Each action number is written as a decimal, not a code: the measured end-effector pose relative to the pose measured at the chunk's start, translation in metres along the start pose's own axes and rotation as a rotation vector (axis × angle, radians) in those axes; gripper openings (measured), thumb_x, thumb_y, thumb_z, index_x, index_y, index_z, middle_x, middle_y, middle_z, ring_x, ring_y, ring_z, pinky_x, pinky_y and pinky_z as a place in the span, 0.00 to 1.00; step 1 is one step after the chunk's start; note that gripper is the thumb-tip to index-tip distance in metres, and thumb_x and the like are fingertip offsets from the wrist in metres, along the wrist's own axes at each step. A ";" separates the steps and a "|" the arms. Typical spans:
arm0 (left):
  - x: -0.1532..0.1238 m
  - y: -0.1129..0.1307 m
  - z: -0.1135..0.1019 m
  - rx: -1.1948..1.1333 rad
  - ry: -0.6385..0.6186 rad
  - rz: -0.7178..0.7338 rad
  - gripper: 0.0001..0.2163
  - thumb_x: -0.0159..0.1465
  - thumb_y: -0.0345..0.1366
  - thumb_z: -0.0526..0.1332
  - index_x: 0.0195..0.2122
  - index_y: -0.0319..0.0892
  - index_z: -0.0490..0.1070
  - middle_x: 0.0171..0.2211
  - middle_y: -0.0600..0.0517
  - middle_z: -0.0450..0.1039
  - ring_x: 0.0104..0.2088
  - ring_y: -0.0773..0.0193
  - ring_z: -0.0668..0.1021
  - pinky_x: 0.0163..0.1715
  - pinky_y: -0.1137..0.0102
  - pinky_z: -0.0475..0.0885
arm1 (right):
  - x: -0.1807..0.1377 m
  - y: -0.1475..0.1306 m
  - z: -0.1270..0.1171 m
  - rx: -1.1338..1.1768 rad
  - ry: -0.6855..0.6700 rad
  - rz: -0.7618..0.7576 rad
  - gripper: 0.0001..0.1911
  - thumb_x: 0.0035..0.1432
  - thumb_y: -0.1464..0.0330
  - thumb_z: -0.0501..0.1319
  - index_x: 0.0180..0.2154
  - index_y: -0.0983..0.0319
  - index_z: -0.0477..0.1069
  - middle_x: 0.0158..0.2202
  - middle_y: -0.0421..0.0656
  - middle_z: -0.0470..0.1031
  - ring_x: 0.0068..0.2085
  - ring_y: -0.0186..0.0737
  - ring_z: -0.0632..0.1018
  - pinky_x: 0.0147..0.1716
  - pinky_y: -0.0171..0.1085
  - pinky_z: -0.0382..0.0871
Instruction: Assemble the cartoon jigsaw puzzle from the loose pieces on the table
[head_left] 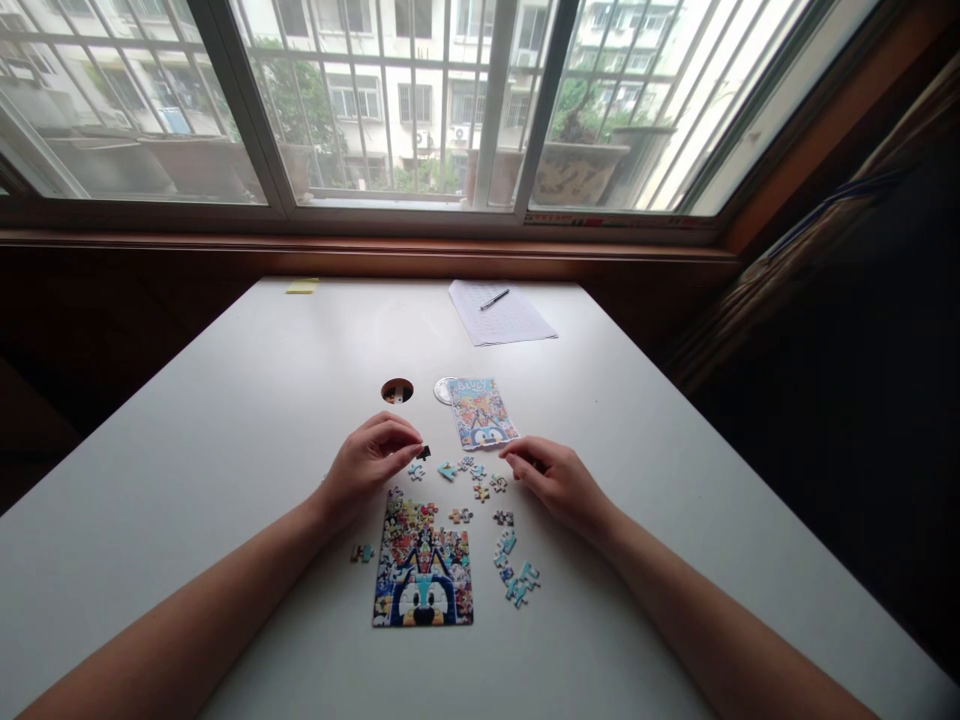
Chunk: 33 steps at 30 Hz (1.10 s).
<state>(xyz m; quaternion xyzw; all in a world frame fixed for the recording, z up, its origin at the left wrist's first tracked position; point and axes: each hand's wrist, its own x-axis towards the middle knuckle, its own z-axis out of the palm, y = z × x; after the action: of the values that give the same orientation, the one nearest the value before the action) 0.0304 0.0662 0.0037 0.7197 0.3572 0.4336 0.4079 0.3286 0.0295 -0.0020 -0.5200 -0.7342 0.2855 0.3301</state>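
My left hand pinches a dark puzzle piece between thumb and fingertips, above the partly built jigsaw puzzle. The puzzle shows a blue cartoon dog's face at the bottom and small colourful figures above; its upper edge is uneven. My right hand has its fingers drawn together at the lower right corner of a printed picture sheet; what they hold, if anything, is hidden. Loose puzzle pieces lie between the hands, more pieces to the right of the puzzle, and joined pieces to its left.
The white table has a round cable hole, with a round silvery disc partly under the picture sheet. Farther back are paper sheets, a pen and a yellow sticky note. A barred window stands behind.
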 end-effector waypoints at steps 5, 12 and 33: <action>-0.001 -0.001 0.000 -0.019 0.013 0.012 0.06 0.66 0.38 0.64 0.38 0.41 0.77 0.41 0.47 0.72 0.40 0.62 0.77 0.40 0.67 0.77 | -0.001 0.000 0.001 -0.019 -0.005 -0.027 0.10 0.66 0.64 0.57 0.40 0.58 0.77 0.37 0.43 0.79 0.33 0.39 0.75 0.33 0.36 0.67; -0.001 -0.002 0.000 -0.017 0.029 0.028 0.07 0.66 0.39 0.64 0.38 0.41 0.76 0.41 0.47 0.71 0.41 0.61 0.77 0.41 0.66 0.77 | -0.002 0.000 0.002 -0.040 -0.021 -0.046 0.09 0.65 0.65 0.57 0.40 0.58 0.76 0.35 0.43 0.79 0.32 0.39 0.75 0.32 0.36 0.66; -0.001 -0.002 -0.001 -0.040 0.043 0.025 0.04 0.66 0.36 0.64 0.38 0.42 0.76 0.41 0.48 0.70 0.41 0.63 0.77 0.41 0.68 0.76 | -0.003 -0.002 0.001 -0.059 -0.031 -0.066 0.09 0.66 0.66 0.57 0.41 0.57 0.76 0.39 0.43 0.79 0.37 0.41 0.77 0.37 0.37 0.68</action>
<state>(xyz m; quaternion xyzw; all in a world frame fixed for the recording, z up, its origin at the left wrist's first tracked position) 0.0290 0.0664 0.0016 0.7064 0.3481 0.4613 0.4087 0.3279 0.0266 -0.0016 -0.5007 -0.7639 0.2608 0.3126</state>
